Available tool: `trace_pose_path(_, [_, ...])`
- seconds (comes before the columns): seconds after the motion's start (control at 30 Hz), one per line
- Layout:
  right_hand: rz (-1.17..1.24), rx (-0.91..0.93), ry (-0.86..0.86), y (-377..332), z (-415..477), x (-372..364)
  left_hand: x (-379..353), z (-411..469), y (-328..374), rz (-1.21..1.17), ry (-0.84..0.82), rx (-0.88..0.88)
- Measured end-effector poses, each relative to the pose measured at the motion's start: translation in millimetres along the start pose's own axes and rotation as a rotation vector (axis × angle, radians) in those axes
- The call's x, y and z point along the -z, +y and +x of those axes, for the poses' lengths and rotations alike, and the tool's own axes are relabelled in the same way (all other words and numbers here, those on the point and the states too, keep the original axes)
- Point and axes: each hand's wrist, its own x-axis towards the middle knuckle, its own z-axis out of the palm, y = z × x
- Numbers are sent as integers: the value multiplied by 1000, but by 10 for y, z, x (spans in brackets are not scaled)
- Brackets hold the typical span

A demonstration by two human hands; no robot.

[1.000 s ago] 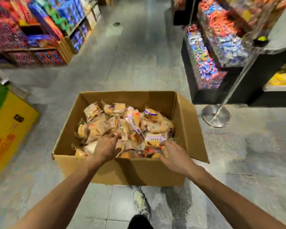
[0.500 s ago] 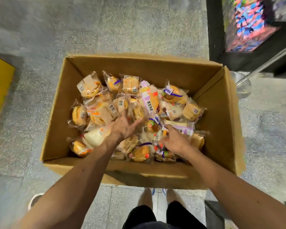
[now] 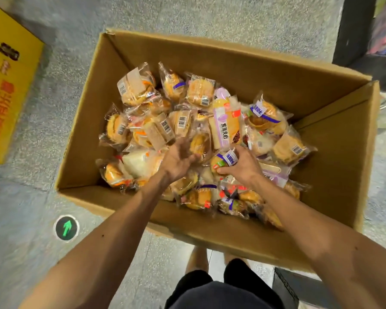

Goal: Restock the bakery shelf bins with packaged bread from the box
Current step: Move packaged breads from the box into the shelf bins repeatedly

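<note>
**Both hands in the bread box**

An open cardboard box (image 3: 243, 63) sits on the grey floor (image 3: 187, 14), heaped with packaged bread (image 3: 143, 90) in clear wrappers. The right hand (image 3: 245, 169) reaches into the near middle of the pile, its fingers and thumb curled round a small bun packet (image 3: 224, 160) with a blue-and-white label. The left hand (image 3: 178, 160) hovers just left of it over the packets; it is motion-blurred, so I cannot tell whether its fingers hold anything. A long purple-labelled packet (image 3: 224, 123) lies just beyond both hands. A yellow carton (image 3: 9, 85) stands at far left, and a green arrow sticker (image 3: 66, 228) marks the floor at near left.
</note>
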Motion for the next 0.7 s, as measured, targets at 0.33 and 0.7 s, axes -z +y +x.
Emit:
trace_pose_path(0.33, [813, -86, -339, -45, -319, 576, 136, -240, 66, -207, -84, 166])
trace_pose_path(0.7, [1026, -340, -666, 154, -435, 591, -84, -422, 207, 53, -385, 178])
